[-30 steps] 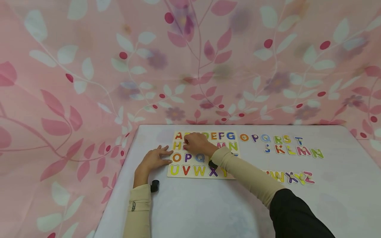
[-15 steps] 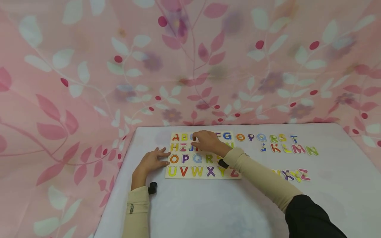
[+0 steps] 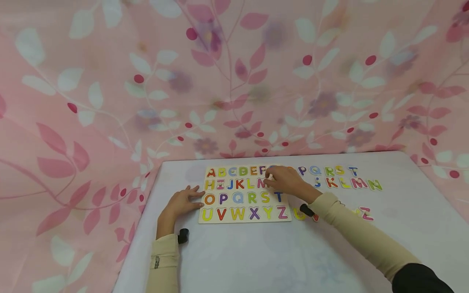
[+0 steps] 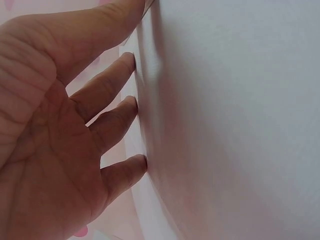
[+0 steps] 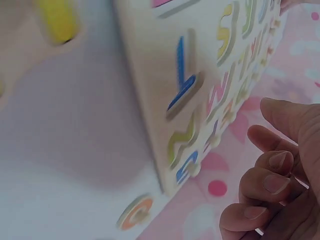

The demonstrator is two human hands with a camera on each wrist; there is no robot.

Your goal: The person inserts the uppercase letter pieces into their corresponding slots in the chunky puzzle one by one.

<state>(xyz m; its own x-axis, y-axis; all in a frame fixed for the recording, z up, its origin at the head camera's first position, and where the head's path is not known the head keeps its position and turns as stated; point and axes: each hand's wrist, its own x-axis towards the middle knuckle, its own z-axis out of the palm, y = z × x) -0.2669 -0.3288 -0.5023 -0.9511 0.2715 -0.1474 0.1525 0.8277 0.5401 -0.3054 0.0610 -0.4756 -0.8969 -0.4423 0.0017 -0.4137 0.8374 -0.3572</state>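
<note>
A wooden alphabet puzzle board point(image 3: 245, 206) lies on the table with rows of coloured letters. Knobbed letter pieces sit in its top row, among them the blue G point(image 5: 187, 167), and a pink I point(image 3: 220, 184) sits in the second row. My left hand point(image 3: 180, 202) rests at the board's left edge, fingers spread, holding nothing. Above the board's right side is my right hand point(image 3: 289, 180), its fingers loosely bent with nothing between them in the right wrist view. It hides part of the upper right letters in the head view.
Loose knobbed letters lie right of the board: a back row with a purple P point(image 3: 302, 171), a middle row with a red K point(image 3: 331, 182), and a front row with a pink Z point(image 3: 366, 213), partly behind my right forearm. A floral cloth point(image 3: 234, 81) hangs behind the table.
My right hand has moved rightward across the board, away from the I near the left side, uncovering the letters there. My left hand stays at the left edge. The head view has shifted slightly.
</note>
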